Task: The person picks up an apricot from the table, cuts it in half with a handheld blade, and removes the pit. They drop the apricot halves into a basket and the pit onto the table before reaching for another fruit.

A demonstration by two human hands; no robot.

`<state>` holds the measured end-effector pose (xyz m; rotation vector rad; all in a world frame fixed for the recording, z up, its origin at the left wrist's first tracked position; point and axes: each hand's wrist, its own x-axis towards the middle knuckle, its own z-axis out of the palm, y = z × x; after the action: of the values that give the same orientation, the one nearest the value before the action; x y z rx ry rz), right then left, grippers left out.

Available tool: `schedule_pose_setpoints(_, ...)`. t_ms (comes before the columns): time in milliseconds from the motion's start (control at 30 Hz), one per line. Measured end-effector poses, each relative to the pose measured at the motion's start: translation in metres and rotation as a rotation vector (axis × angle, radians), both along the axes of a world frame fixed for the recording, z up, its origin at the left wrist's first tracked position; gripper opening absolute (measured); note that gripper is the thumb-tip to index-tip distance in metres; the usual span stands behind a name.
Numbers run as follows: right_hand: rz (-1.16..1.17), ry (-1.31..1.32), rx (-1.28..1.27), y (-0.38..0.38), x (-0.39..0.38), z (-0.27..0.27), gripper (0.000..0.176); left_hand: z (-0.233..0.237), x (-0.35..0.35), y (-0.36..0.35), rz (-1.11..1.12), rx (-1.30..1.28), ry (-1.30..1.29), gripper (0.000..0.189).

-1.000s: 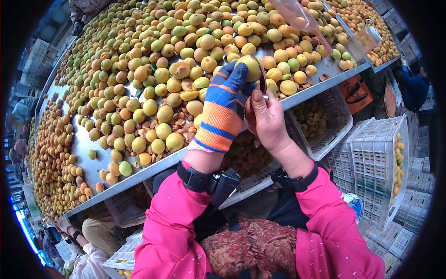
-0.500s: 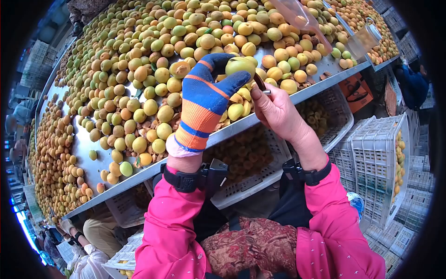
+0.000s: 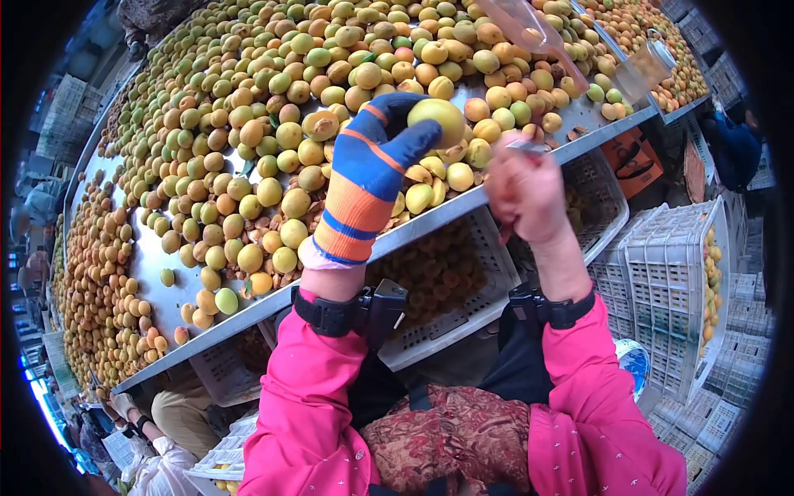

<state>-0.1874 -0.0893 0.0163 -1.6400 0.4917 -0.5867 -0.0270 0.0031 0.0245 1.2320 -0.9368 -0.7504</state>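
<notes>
My left hand (image 3: 372,157), in a blue and orange knitted glove, grips a yellow-green fruit (image 3: 437,122) between thumb and fingers above the fruit-covered metal table (image 3: 178,285). To the right, my right hand (image 3: 528,186) is bare and blurred by motion. Its fingers are closed round a small knife (image 3: 526,147), of which a short metallic part shows at the top. The two hands are apart, and the knife does not touch the fruit. Some cut fruit (image 3: 418,197) lies below the held one, by the table edge.
Beneath the table edge stand plastic crates (image 3: 451,324) holding fruit pieces. White crates (image 3: 670,289) are stacked at the right. A clear jar (image 3: 645,73) lies on the table at the upper right. Another person's hand (image 3: 122,403) shows at the lower left.
My right hand has moved right, away from the fruit, with the knife. My left hand has shifted slightly right, still gripping the fruit, which is now turned differently.
</notes>
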Motion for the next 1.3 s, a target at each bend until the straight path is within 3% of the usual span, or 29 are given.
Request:
schedule_pose_setpoints(67,-0.118,-0.515,0.616,-0.014,-0.003,0.004,0.031,-0.011,0.003,-0.003,0.000,-0.111,0.413,0.036)
schedule_pose_setpoints(100,-0.156,-0.400,0.391,-0.015,-0.001,0.006,0.031,-0.015,0.001,-0.006,-0.105,-0.279,0.598,0.033)
schedule_pose_setpoints(200,-0.210,-0.307,0.210,0.006,0.019,0.006,0.029,-0.023,-0.016,-0.010,-0.213,-0.332,0.759,0.030)
schedule_pose_setpoints(233,-0.144,-0.219,0.007,0.003,0.021,0.002,0.042,-0.021,-0.025,-0.013,-0.124,-0.262,0.840,0.029)
schedule_pose_setpoints(267,-0.182,-0.257,0.058,0.011,0.029,0.002,0.043,-0.020,-0.027,-0.014,-0.010,-0.176,0.614,0.027)
schedule_pose_setpoints(333,-0.250,-0.181,-0.244,0.001,0.027,-0.007,0.046,-0.017,-0.032,-0.010,0.120,-0.041,0.154,0.024)
schedule_pose_setpoints(533,-0.220,-0.039,-0.420,0.005,0.025,-0.012,0.047,-0.018,-0.046,-0.015,0.304,-0.159,0.186,0.020)
schedule_pose_setpoints(600,-0.238,-0.173,-0.374,0.012,0.034,-0.018,0.044,-0.023,-0.053,-0.018,0.327,-0.241,0.148,0.018)
schedule_pose_setpoints(667,-0.351,-0.406,-0.161,0.017,0.043,-0.020,0.041,-0.032,-0.059,-0.022,0.375,-0.280,0.156,0.019)
schedule_pose_setpoints(767,-0.299,-0.246,-0.208,0.011,0.032,-0.021,0.038,-0.034,-0.059,-0.023,0.385,-0.167,0.171,0.021)
schedule_pose_setpoints(933,-0.275,-0.120,-0.363,0.026,0.030,-0.012,0.035,-0.027,-0.064,-0.018,0.398,-0.238,0.252,0.018)
schedule_pose_setpoints(1000,-0.264,-0.318,0.175,0.035,0.035,-0.014,0.034,-0.033,-0.057,-0.018,0.446,-0.218,-0.266,0.014)
schedule_pose_setpoints(1033,-0.234,-0.326,0.241,0.037,0.035,-0.012,0.035,-0.032,-0.054,-0.018,0.475,-0.225,-0.451,0.009)
schedule_pose_setpoints(1067,-0.237,-0.325,0.242,0.038,0.035,-0.014,0.035,-0.032,-0.052,-0.019,0.471,-0.224,-0.450,0.009)
schedule_pose_setpoints(1133,-0.228,-0.382,0.478,0.040,0.036,-0.018,0.037,-0.032,-0.048,-0.019,0.509,-0.212,-0.768,0.006)
schedule_pose_setpoints(1267,-0.132,-0.326,0.690,0.039,0.031,-0.021,0.039,-0.031,-0.045,-0.020,0.484,-0.219,-0.856,0.004)
schedule_pose_setpoints(1300,-0.132,-0.348,0.738,0.041,0.033,-0.024,0.039,-0.033,-0.046,-0.020,0.465,-0.176,-0.754,0.004)
